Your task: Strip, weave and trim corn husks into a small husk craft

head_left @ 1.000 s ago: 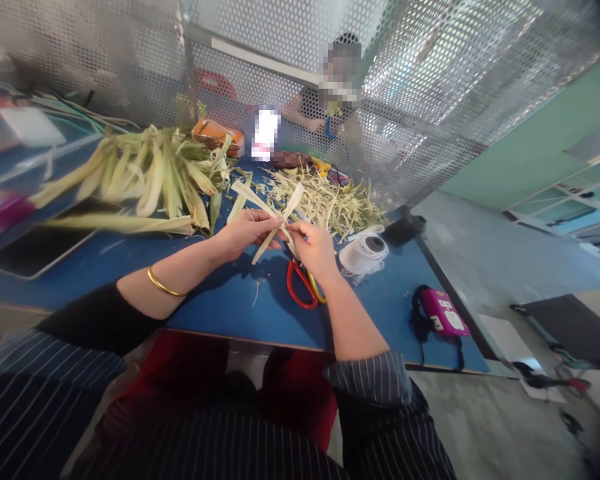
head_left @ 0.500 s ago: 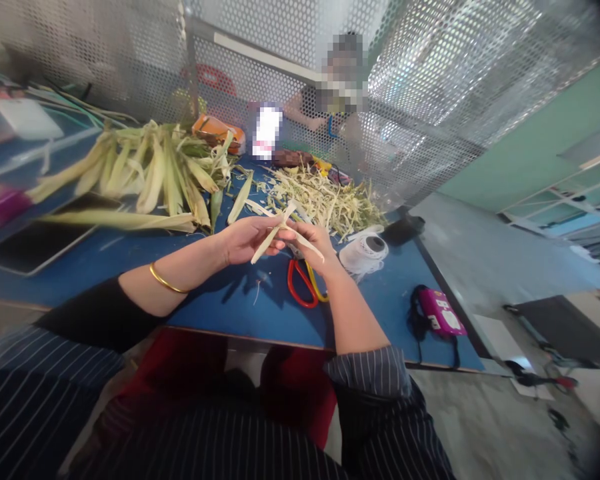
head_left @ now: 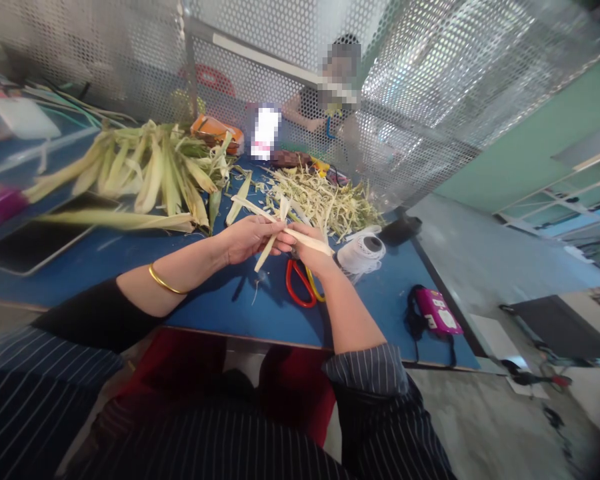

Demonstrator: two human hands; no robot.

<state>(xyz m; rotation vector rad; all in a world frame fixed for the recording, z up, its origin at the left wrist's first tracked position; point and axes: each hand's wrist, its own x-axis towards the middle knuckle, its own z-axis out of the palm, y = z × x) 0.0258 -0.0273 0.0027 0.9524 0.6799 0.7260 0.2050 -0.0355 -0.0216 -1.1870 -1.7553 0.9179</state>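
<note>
Pale corn husk strips [head_left: 267, 253], crossing one another, are pinched between my two hands above the blue table. My left hand [head_left: 250, 239] grips them from the left, thumb on top near the crossing. From the right, my right hand [head_left: 313, 252] closes on the same strips, and one strip lies across its thumb side. Partly under the right hand are scissors [head_left: 301, 283] with red and yellow handles; their blades are mostly hidden. A spool of white thread [head_left: 363, 253] stands just right of that hand. Behind the hands lies a heap of shredded husk [head_left: 325, 193].
Whole corn husks [head_left: 153, 170] are piled at the left, beside a dark tablet [head_left: 35, 247]. A lit phone [head_left: 266, 133] stands at the back by an orange packet [head_left: 217, 133]. A purple box [head_left: 437, 311] sits near the right edge. Behind the perforated screen is a person [head_left: 307, 110].
The husk strips have turned in my fingers: one now points up-left past the left thumb, and another lies flatter over my right hand. Both hands stay in nearly the same place.
</note>
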